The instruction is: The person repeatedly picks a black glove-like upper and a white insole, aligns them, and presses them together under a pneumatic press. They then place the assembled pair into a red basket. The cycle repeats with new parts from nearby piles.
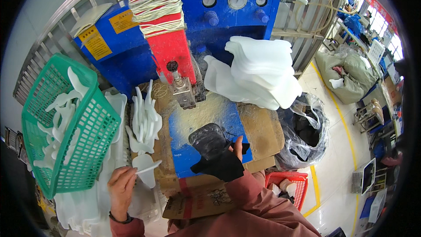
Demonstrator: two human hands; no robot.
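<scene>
My left hand (122,188), low on the left, pinches a thin white flat piece (148,167) between thumb and fingers, its narrow end pointing right. Over the blue board (184,125), my right hand (238,147) is closed on a black cloth piece (219,165); the cloth hides most of this hand. Just beyond the cloth is a dark rounded block (208,139) with a shiny top, touching or nearly touching it. Above the board stands the blue machine's red arm (169,48), with a metal head (182,92) at its lower end. Pale powder covers part of the board.
A green basket (87,149) of white shaped pieces stands at the left. A bundle of white pieces (144,118) lies beside the board, and a white stack (258,70) at its far right. To the right are a plastic bag (322,136) with black pieces and a red basket (301,188).
</scene>
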